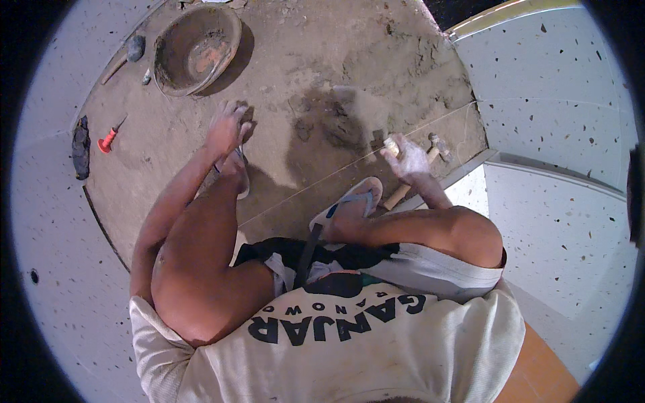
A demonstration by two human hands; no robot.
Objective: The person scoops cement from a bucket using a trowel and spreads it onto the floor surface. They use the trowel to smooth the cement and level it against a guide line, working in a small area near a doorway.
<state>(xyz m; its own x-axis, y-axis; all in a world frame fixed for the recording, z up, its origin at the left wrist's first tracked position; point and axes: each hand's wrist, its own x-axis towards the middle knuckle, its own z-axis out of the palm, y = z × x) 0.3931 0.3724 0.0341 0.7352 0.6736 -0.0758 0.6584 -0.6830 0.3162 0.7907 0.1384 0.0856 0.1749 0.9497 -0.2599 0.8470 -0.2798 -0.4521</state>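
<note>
1. Where the view begins, lowest down, a cream shirt [222,366] with dark lettering spreads across; beyond it, bent knees set wide apart.
2. Sandals on both feet. The right sandal [371,191] is pale with a blue-grey strap; a thin string line [302,191] runs slantwise across the earthen floor [282,40], just beyond it.
3. Right hand [408,160], white with dust — fingers closed round a small pale object [392,146], kind unclear. A small dark block shows beside it; cannot tell if the two are joined.
4. Hammer [398,195] with wooden handle passes beneath that hand, head out to its right.
5. Left hand [228,129] well apart from the right, over the left foot, fingers loosely curled, nothing visible in its grasp.
6. Left side of the floor: red-handled tool [105,142] with a thin metal shaft, and a long dark lump [81,148] near the wall.
7. Farther out, a round basin [161,64], dirt-caked inside — a grey-headed mallet [136,48] lies to its left.
8. Speckled pale panels [537,60] border the floor on either side.
</note>
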